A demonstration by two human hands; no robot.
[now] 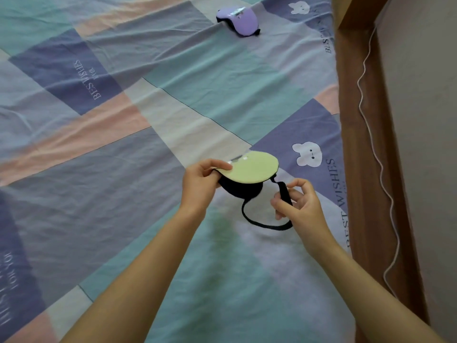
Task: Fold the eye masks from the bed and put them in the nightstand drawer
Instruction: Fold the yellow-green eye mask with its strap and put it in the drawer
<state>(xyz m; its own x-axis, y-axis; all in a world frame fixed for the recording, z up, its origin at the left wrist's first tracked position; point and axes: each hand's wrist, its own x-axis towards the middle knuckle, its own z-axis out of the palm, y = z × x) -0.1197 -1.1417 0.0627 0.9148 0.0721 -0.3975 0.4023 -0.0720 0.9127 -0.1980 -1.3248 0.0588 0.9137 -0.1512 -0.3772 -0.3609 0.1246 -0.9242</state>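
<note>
Bed: patchwork sheet (153, 100) in teal, pink, lilac and white blocks, wrinkled; printed rabbits and "BEST WISHES" text on the lilac blocks.
Frame: brown wooden rail (358, 134) along the right edge of the bed, with a wall beyond it.
Cord: thin white cable (371, 134) running in loose waves down the rail.
Green mask (249, 169): held up over the sheet, near the rabbit print by the right edge; folded over, pale green face on top, black lining below (the upper edge shows a small shiny patch).
Strap (262, 222): black, hanging in a loop under the mask and rising to the right hand.
Left hand (201, 184): thumb and fingers pinch the left end of the green mask, thumb lying on the green face.
Right hand (300, 204): fingers curled, pinching the wide black part of the strap just right of the mask.
Purple mask (238, 21): lying on the sheet at the far end, well apart from the hands, black edging showing; unfolded or not, cannot tell.
</note>
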